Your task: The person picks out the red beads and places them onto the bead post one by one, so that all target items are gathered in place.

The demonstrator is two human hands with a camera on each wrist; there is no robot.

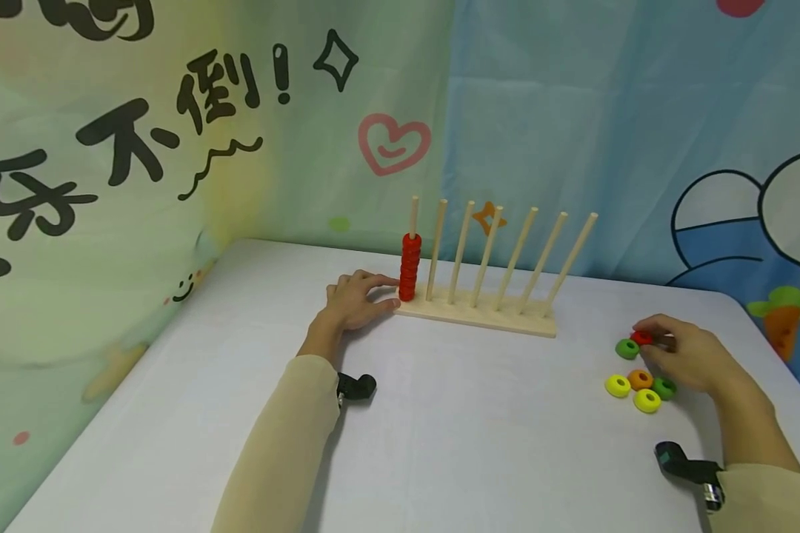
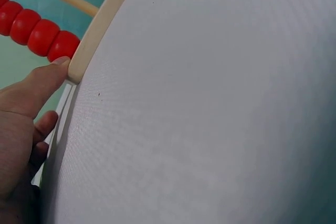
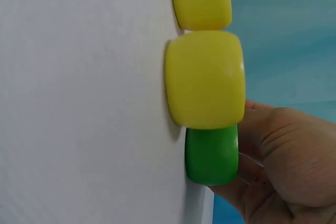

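A wooden peg rack (image 1: 476, 318) stands toward the back of the table, a stack of red beads (image 1: 410, 268) on its leftmost peg. My left hand (image 1: 358, 302) grips the left end of the rack's base between thumb and index finger. In the left wrist view the thumb (image 2: 44, 80) lies right at the base's end, beside the lowest bead. My right hand (image 1: 690, 354) pinches a red bead (image 1: 642, 337) at the right. Close by lie a green bead (image 1: 627, 349), an orange bead (image 1: 640, 380), another green bead (image 1: 664, 388) and two yellow beads (image 1: 647, 401).
The other upright pegs (image 1: 483, 255) of the rack carry no beads. A white cloth covers the table (image 1: 493, 429). Behind its back edge hangs a printed curtain (image 1: 540, 111). Each wrist wears a small black camera (image 1: 356, 386).
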